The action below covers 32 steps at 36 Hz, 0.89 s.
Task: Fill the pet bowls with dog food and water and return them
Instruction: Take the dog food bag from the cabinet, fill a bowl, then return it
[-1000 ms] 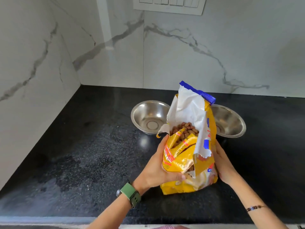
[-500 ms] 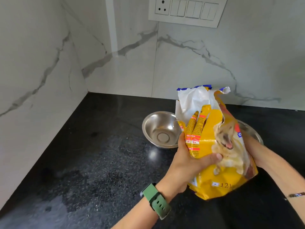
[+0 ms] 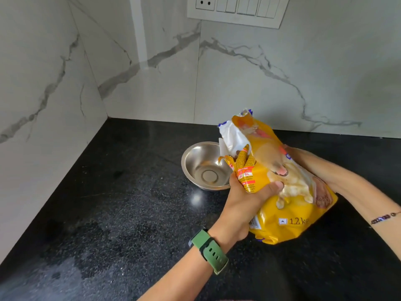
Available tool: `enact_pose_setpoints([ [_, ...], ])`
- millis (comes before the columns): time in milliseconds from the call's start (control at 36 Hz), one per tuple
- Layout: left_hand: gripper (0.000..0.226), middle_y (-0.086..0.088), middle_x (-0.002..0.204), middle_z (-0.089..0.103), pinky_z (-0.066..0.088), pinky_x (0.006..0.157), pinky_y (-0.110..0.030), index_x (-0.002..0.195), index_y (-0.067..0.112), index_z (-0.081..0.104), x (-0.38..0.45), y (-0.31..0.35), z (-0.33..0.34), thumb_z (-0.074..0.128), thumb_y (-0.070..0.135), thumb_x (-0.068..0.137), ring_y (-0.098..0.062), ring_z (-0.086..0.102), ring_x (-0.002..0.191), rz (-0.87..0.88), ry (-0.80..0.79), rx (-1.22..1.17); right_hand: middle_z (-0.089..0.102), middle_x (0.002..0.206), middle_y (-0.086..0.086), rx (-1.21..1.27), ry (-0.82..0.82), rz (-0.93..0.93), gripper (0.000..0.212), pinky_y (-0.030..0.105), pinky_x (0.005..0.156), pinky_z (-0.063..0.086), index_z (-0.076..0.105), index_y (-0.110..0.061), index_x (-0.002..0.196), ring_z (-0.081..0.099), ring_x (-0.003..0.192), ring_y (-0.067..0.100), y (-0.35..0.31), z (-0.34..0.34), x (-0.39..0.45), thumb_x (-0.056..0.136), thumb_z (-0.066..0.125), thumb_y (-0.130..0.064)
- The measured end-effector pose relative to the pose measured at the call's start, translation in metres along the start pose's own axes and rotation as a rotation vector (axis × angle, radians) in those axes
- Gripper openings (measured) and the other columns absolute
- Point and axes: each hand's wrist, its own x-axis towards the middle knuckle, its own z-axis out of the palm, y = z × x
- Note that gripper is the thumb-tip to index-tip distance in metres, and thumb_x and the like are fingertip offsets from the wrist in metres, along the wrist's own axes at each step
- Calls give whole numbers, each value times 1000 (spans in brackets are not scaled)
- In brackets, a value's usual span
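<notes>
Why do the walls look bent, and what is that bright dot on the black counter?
Head view: the wide-angle lens bows the marble wall lines; the dot is a light's glare on the glossy countertop; the dog food bag is slightly motion-blurred; the steel bowl stays fairly sharp.

The yellow dog food bag (image 3: 288, 198) reads "1.2 k" near its bottom and "5%" on a red side panel.
</notes>
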Motion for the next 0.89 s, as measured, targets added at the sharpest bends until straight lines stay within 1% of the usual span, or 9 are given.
enact_pose_setpoints([
  [83,85,4,118,64,58,78,-30,134,32,31,-1,-2,3,83,19,67,-13,66,101,15,-5,9,71,110,-7,-13,-20,-3,51,23,74,56,68,-45,104,69,99,10,-1,-6,3,65,57,-76],
  [167,85,1,120,62,56,85,-36,135,30,30,0,0,8,82,18,69,-17,64,105,8,8,-12,70,114,-5,-13,-18,-12,56,37,89,51,65,-39,113,68,104,16,-3,-9,4,68,57,-71],
  [333,78,-2,120,64,54,89,-41,132,28,35,0,-2,14,81,19,70,-22,65,106,-6,21,-51,72,108,2,-26,-18,-44,51,40,87,52,69,-31,107,69,100,21,-14,-11,6,69,58,-63],
  [472,75,-5,122,64,52,92,-47,133,25,37,-1,0,16,80,19,72,-25,64,108,-27,12,-83,75,100,1,-59,-30,-14,41,30,72,56,74,-32,93,72,92,19,-18,-9,7,69,58,-61],
  [667,78,-3,122,63,53,92,-45,134,27,35,-2,1,16,81,21,71,-23,64,108,-11,15,-62,74,101,6,-44,-2,-46,42,39,85,52,74,-27,95,70,95,25,-18,-9,8,72,59,-59],
  [694,78,-2,121,63,53,92,-44,133,29,35,-2,2,16,81,21,71,-23,64,107,-4,15,-55,73,103,7,-62,24,-57,43,38,84,52,73,-25,98,69,97,28,-19,-10,9,75,58,-58],
  [750,76,-4,122,63,51,94,-46,134,27,36,0,4,16,80,21,72,-24,63,109,-16,4,-61,69,106,15,-188,39,-60,48,21,73,52,67,-13,109,65,94,31,-19,-12,15,89,48,-52],
  [806,74,-5,124,63,50,95,-47,135,24,37,0,7,16,78,21,74,-25,63,109,-35,-11,-72,63,114,26,-267,23,-61,51,8,56,47,62,-3,114,60,79,20,-18,-13,19,96,41,-46],
  [889,75,-4,123,62,51,95,-46,134,28,35,-1,4,17,78,21,74,-24,63,109,-21,-4,-55,62,112,28,-342,60,-105,50,5,50,45,64,-3,108,57,78,21,-16,-18,22,96,41,-45],
])
